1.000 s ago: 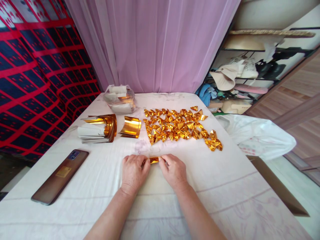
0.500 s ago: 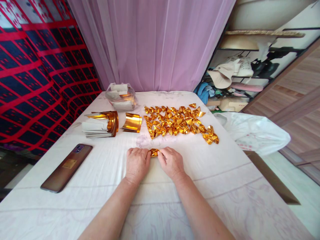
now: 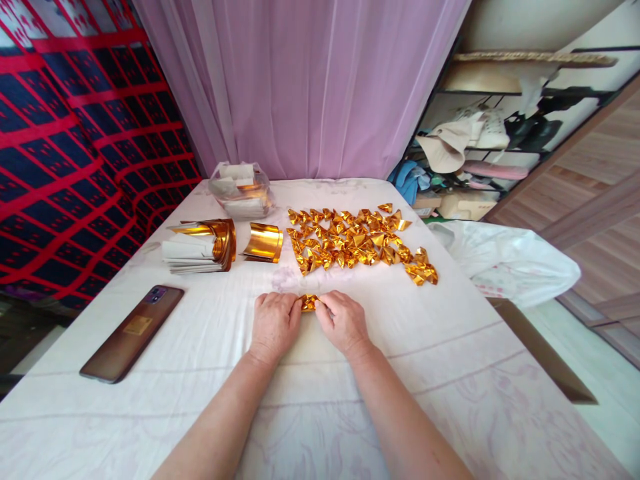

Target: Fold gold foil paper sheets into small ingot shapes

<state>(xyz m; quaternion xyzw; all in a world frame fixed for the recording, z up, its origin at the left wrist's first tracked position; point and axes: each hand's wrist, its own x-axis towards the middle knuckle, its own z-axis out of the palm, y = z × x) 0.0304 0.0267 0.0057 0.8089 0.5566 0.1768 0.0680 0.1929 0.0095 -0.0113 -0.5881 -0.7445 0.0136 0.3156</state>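
Between my two hands, low over the cloth, is a folded gold foil paper piece [image 3: 309, 303]. My left hand [image 3: 274, 321] pinches its left end and my right hand [image 3: 344, 321] pinches its right end; the fingertips partly cover both ends. Beyond them lies a wide spread of similar folded gold foil pieces [image 3: 357, 240]. A few curved gold foil sheets [image 3: 264, 243] lie to the left of that spread. Farther left is a thick stack of foil-faced paper sheets [image 3: 197, 248], bent over, with pale backs showing.
A clear plastic bag [image 3: 240, 190] with more paper stands at the back left. A phone [image 3: 133, 333] lies face down on the table's left side. Off the right edge are a white plastic bag [image 3: 510, 260] and a crowded shelf [image 3: 480, 150]. A purple curtain [image 3: 310, 87] hangs behind.
The view has shifted very slightly. Both hands keep the same grip on the folded foil piece, and nothing else on the table has visibly moved.
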